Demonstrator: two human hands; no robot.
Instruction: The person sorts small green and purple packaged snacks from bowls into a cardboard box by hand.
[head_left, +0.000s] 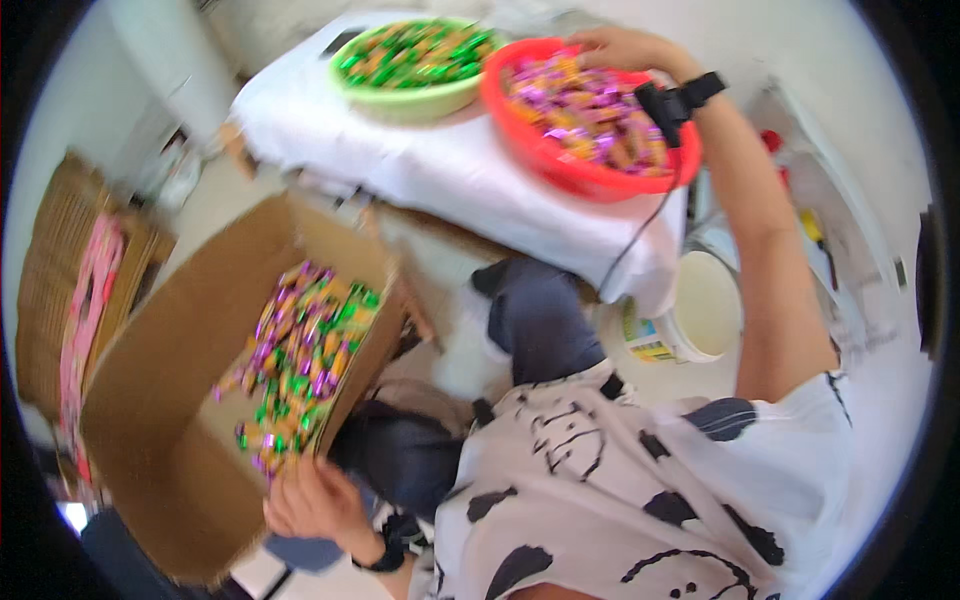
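Note:
My right hand (619, 51) rests at the far rim of a red plastic basin (592, 184) filled with purple and orange foil-wrapped sweets (574, 112); its fingertips are blurred. Beside that basin stands a light-green basin (427, 101) heaped with green and orange wrapped sweets (420, 56). At the lower left, my left hand (311, 499) is at the near edge of an open cardboard box (180, 315), fingers bent over the edge. Mixed purple, green and orange wrapped sweets (300, 352) lie inside the box. Whether either hand holds a sweet cannot be told.
Both basins stand on a table with a white cloth (420, 161). A black cable (637, 232) hangs from the right wrist strap across the cloth. A white bucket (705, 307) stands right of the table. Flattened cardboard (56, 277) leans at the far left.

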